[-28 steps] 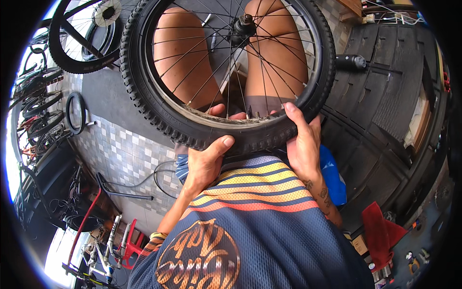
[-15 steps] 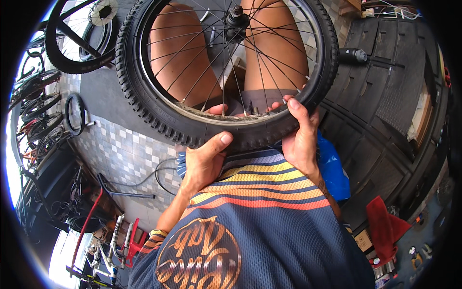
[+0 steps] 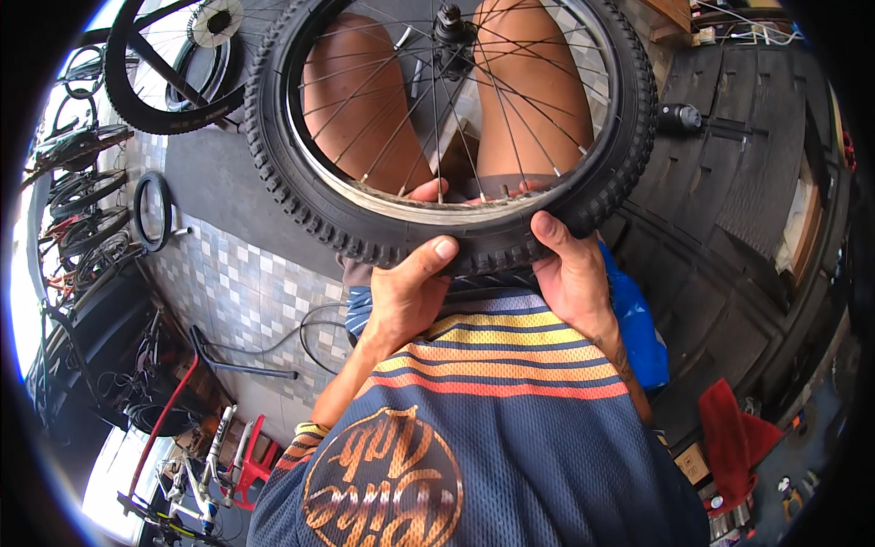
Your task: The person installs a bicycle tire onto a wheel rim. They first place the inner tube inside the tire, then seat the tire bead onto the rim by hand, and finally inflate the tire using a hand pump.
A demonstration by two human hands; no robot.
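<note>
A bicycle wheel with a knobby black tire (image 3: 301, 214) is held up over my lap, its near edge close to my shirt. My left hand (image 3: 408, 290) grips the near side of the tire, thumb on the sidewall and fingertips showing inside the worn silver rim (image 3: 410, 210). Just to the right, my right hand (image 3: 576, 278) clasps the same tire, its thumb pressed on the sidewall and its other fingers mostly hidden beneath. A short valve stem (image 3: 504, 191) stands at the rim between the hands. Spokes run up to the dark hub (image 3: 451, 41).
Another wheel (image 3: 137, 105) stands at the upper left, with a loose tire (image 3: 152, 211) on the tiled floor below it. Dark drawers (image 3: 729, 173) line the right side. A blue bag (image 3: 643, 319) lies by my right arm, a red cloth (image 3: 729, 438) farther right.
My right hand has shifted left along the tire, closer to my left hand, and its thumb has moved down off the rim edge onto the sidewall. My left hand keeps its grip.
</note>
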